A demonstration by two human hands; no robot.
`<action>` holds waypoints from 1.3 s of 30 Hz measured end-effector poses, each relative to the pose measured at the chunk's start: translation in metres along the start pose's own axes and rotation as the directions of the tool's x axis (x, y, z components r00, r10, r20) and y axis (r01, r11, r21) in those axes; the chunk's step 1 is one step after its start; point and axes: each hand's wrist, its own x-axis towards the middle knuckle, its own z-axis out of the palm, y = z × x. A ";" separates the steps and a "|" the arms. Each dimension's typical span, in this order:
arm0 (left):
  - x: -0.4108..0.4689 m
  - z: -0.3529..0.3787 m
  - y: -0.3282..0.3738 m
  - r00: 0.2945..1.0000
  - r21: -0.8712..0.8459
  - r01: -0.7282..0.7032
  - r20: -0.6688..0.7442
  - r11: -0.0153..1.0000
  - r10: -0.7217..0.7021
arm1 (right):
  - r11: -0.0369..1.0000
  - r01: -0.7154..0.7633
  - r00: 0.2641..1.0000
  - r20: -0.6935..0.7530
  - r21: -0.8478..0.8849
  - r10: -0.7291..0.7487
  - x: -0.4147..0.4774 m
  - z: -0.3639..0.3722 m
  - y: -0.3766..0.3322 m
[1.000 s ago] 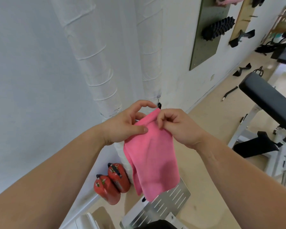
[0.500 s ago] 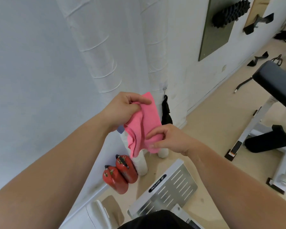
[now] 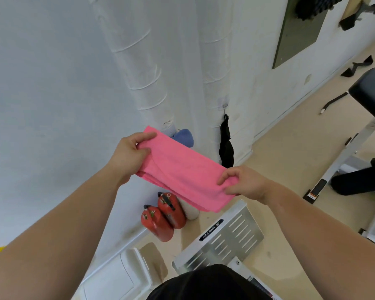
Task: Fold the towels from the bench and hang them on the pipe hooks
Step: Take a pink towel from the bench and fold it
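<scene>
White wrapped pipes (image 3: pixel 143 68) stand against the wall. In front of them, the left hand (image 3: pixel 129 154) and right hand (image 3: pixel 246 184) each pinch one end of the pink towel (image 3: pixel 183 172), keeping it stretched so the fold stays flat, probably before hanging it on the hook (image 3: pixel 224 105).

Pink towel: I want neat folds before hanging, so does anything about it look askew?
Slightly. The pink towel is stretched between the left hand and right hand, but layered edges along its lower side stick out unevenly rather than lining up.
</scene>
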 end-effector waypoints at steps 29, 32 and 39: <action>-0.066 0.071 0.008 0.964 -0.192 -0.174 0.169 0.966 0.207 | 0.955 0.275 0.885 -0.417 0.115 -0.204 -0.010 0.044 -0.081; -0.054 0.055 0.019 0.927 -0.315 -0.064 0.333 0.947 0.174 | 0.916 0.393 0.883 -0.243 -0.085 -0.402 -0.017 0.027 -0.070; -0.027 0.031 0.024 0.802 -0.472 0.278 0.594 0.837 0.069 | 0.891 0.440 0.898 -0.051 0.112 -0.437 -0.025 0.007 -0.085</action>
